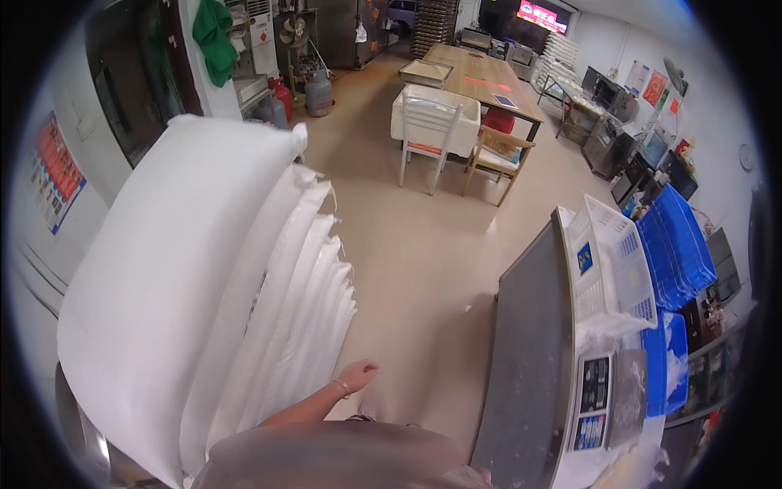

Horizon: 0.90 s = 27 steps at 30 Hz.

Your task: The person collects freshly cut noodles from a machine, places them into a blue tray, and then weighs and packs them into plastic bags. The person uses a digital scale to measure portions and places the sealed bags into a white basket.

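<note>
My left hand [358, 376] hangs over the floor in front of my body, with a thin bracelet at the wrist. Its fingers look loosely curled together and nothing shows in them. Just left of it rises a tall stack of full white sacks [179, 244], and the hand stays apart from them. My right hand is out of sight; only a blurred part of my body fills the lower edge.
A metal-sided counter [525, 342] runs along my right, bearing a white plastic basket [599, 273] and a digital scale [593, 399]. Blue crates [676, 244] stand behind it. Ahead are a metal chair [428, 134], a wooden chair [497, 155], a long wooden table [489, 69] and gas cylinders [318, 94].
</note>
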Motion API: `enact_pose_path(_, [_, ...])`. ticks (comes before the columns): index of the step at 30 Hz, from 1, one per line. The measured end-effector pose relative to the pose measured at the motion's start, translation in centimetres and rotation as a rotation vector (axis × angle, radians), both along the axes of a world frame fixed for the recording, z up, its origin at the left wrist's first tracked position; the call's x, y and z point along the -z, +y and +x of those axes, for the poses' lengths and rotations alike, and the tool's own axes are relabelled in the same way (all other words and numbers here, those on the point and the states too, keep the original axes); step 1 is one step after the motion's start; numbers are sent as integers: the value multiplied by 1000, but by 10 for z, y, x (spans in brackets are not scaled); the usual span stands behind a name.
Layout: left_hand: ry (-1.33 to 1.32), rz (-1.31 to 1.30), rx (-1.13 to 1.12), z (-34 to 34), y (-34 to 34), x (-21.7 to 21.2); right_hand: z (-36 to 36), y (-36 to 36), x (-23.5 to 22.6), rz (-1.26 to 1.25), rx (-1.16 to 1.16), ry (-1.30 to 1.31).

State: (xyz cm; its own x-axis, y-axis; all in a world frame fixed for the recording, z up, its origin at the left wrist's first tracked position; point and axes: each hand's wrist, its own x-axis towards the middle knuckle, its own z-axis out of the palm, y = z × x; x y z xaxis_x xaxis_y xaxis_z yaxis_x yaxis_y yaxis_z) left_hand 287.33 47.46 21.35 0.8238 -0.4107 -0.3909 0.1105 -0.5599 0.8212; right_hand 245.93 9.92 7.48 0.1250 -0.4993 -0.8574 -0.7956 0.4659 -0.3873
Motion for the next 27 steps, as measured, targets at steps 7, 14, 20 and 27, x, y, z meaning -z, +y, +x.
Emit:
enact_pose_path(7, [-86, -70, 69, 192, -113, -20, 157, -23, -10, 110, -189, 121])
enact_pose_path(14, [-24, 577, 187, 346, -97, 49, 409, -150, -19, 36, -202, -47])
enact_pose_path(20, [-65, 1084, 828, 398, -19, 76, 639, -283, -53, -165, -224, -418])
enact_pose_path(27, [-150, 876, 894, 500, -46, 88, 778, -356, -38, -212, -190, -458])
